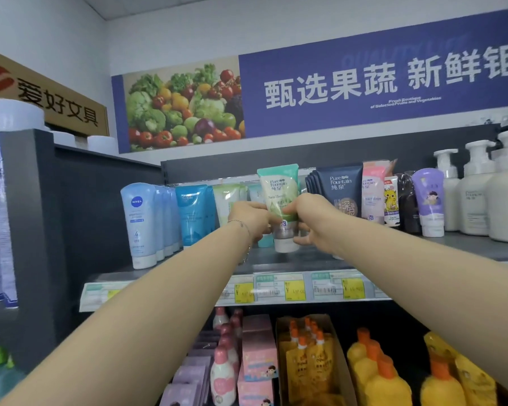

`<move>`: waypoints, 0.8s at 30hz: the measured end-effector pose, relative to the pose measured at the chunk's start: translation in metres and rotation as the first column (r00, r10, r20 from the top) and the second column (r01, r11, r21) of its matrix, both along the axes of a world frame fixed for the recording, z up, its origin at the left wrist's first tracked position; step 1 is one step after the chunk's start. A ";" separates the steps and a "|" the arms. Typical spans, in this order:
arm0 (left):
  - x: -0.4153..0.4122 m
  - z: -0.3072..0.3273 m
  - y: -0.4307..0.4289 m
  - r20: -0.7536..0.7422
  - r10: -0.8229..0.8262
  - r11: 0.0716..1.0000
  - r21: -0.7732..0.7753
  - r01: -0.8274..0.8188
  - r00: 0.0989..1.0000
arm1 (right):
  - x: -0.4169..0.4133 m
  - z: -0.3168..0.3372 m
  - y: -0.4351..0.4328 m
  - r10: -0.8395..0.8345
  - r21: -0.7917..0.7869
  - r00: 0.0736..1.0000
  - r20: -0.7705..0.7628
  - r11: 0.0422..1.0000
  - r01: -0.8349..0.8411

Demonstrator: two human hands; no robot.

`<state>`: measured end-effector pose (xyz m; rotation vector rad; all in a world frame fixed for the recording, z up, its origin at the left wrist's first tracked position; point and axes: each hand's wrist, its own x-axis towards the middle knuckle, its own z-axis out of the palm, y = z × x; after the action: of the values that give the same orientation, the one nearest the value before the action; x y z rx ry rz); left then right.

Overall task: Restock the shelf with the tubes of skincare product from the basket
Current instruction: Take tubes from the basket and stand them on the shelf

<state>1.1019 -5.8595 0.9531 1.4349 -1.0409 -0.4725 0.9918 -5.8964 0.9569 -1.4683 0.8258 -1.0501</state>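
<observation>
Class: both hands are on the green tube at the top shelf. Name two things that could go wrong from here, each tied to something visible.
1. The green tube is held cap-down by the left hand and right hand; released unsteadily, it may topple off the shelf.
2. The dark blue tubes stand close beside the right hand; withdrawing could knock them.

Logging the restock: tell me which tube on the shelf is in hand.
The green Pure Fountain tube, gripped by the left hand and right hand; the other tubes stand untouched.
</observation>
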 end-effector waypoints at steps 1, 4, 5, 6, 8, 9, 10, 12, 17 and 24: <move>0.001 0.000 -0.004 0.001 -0.003 1.000 0.009 0.003 1.000 | 0.002 0.000 -0.004 -0.001 0.003 1.000 0.002 1.000 0.001; 0.003 0.002 -0.017 0.014 0.004 1.000 0.031 -0.005 1.000 | 0.010 0.001 -0.012 -0.028 0.024 1.000 0.014 0.999 0.028; 0.003 0.002 -0.022 0.022 0.005 0.999 0.042 -0.006 1.000 | 0.013 0.001 -0.016 -0.040 0.037 0.999 0.019 0.999 0.039; 0.003 0.003 -0.026 0.034 0.002 0.998 0.056 -0.003 0.999 | 0.016 0.002 -0.020 -0.051 0.050 0.999 0.020 0.998 0.050; 0.003 0.004 -0.035 0.053 -0.009 0.997 0.083 0.005 0.999 | 0.022 0.004 -0.027 -0.057 0.041 0.998 0.021 0.998 0.056; 0.004 0.004 -0.040 0.063 -0.012 0.995 0.095 0.006 0.998 | 0.024 0.006 -0.029 -0.069 0.023 0.997 0.023 0.997 0.069; 0.004 0.005 -0.044 0.074 -0.010 0.995 0.104 0.002 0.997 | 0.025 0.008 -0.032 -0.090 0.007 0.996 0.023 0.996 0.090; 0.005 0.006 -0.052 0.103 0.004 0.993 0.121 -0.017 0.995 | 0.028 0.010 -0.038 -0.134 0.018 0.990 0.035 0.991 0.134; 0.003 0.009 -0.067 0.161 -0.008 0.985 0.172 -0.020 0.987 | 0.039 0.009 -0.050 -0.124 0.033 0.987 0.098 0.992 0.122; 0.000 0.002 -0.086 0.282 -0.055 0.986 0.168 0.007 0.958 | 0.041 0.002 -0.061 -0.180 0.027 0.978 0.103 0.984 0.178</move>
<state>1.1019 -5.9459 0.9552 1.6712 -1.2800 -0.3880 1.0327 -5.9578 0.9594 -1.3302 0.9022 -1.2406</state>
